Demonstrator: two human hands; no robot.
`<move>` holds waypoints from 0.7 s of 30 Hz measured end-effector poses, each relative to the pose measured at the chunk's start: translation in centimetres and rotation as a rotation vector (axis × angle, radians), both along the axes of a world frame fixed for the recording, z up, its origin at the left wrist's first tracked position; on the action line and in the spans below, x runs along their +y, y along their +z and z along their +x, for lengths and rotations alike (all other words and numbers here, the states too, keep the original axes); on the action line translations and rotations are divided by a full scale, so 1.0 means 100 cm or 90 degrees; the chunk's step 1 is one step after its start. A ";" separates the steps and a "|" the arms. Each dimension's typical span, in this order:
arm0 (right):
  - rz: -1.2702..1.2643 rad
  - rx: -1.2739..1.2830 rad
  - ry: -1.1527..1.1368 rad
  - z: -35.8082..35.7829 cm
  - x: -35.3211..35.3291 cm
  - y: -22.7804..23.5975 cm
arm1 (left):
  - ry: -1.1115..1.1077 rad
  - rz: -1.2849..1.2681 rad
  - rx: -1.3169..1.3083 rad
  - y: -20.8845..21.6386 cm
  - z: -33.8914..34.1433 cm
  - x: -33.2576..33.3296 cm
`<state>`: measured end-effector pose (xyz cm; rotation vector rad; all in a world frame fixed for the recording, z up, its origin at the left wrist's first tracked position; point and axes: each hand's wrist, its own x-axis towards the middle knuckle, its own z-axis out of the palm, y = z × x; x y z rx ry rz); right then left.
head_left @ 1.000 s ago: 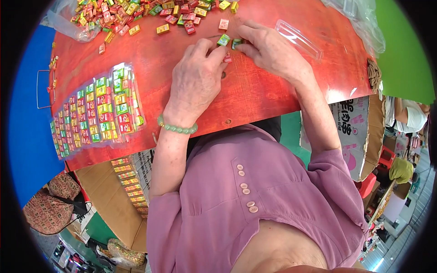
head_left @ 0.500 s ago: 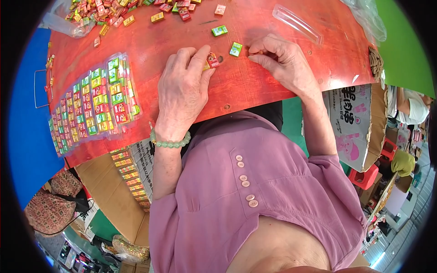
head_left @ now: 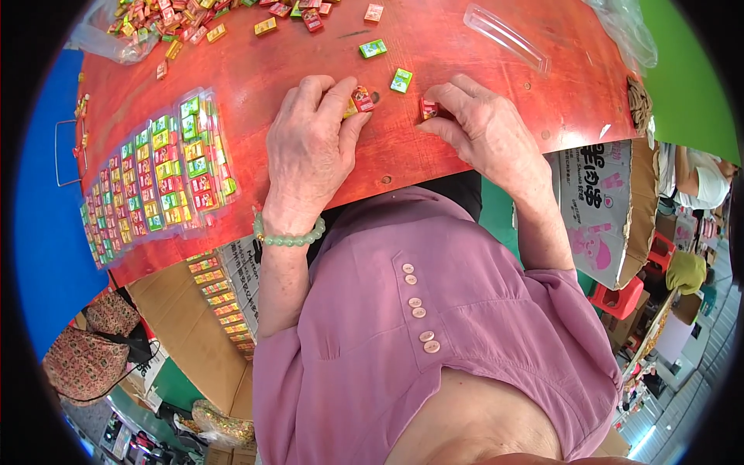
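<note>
My left hand (head_left: 311, 147) is closed around small boxes at the fingertips, a red box (head_left: 363, 98) with a yellow box (head_left: 349, 109) beside it. Thumb and index finger of my right hand (head_left: 490, 133) pinch another red box (head_left: 428, 110), partly covered by the fingers. Between and just beyond the two hands lies a green box (head_left: 401, 80). A second green box (head_left: 373, 49) lies farther off on the red tabletop (head_left: 434, 46). To the left of my left hand, clear plastic trays (head_left: 211, 116) stand in rows, filled with red, yellow and green boxes.
A heap of loose boxes (head_left: 170, 19) spreads at the far left near a clear plastic bag (head_left: 101, 39). One clear tray (head_left: 508, 37) lies at the far right. Cardboard cartons (head_left: 597, 209) (head_left: 186, 333) stand below the table's near edge on both sides.
My right hand has tilted and shifted slightly nearer me, and the red box in its fingers now shows. My left hand has barely moved, still gripping its boxes.
</note>
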<state>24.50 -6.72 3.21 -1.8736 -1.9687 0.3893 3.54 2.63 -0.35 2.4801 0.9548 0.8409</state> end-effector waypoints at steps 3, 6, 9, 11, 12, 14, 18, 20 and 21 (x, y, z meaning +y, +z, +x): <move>0.028 0.046 -0.013 -0.001 0.006 -0.002 | -0.003 -0.033 -0.025 0.002 -0.003 0.002; 0.008 0.046 -0.063 -0.003 0.012 -0.006 | -0.009 -0.096 -0.043 0.003 -0.008 0.004; 0.028 0.062 -0.081 -0.007 0.014 -0.007 | -0.024 -0.086 -0.052 0.003 -0.008 0.005; 0.046 0.068 -0.082 -0.009 0.018 -0.009 | -0.037 -0.051 -0.058 0.003 -0.006 0.005; 0.065 0.072 -0.084 -0.010 0.021 -0.010 | -0.032 -0.049 -0.044 0.003 -0.004 0.005; 0.065 0.056 -0.083 -0.013 0.025 -0.011 | -0.027 -0.046 -0.031 0.003 -0.002 0.004; 0.044 0.044 -0.070 -0.016 0.029 -0.015 | -0.014 -0.040 -0.017 0.001 -0.002 0.003; 0.061 0.055 -0.065 -0.016 0.032 -0.017 | -0.008 -0.040 -0.020 0.000 -0.002 0.003; 0.078 0.068 -0.063 -0.015 0.034 -0.018 | -0.007 -0.039 -0.018 0.000 -0.001 0.003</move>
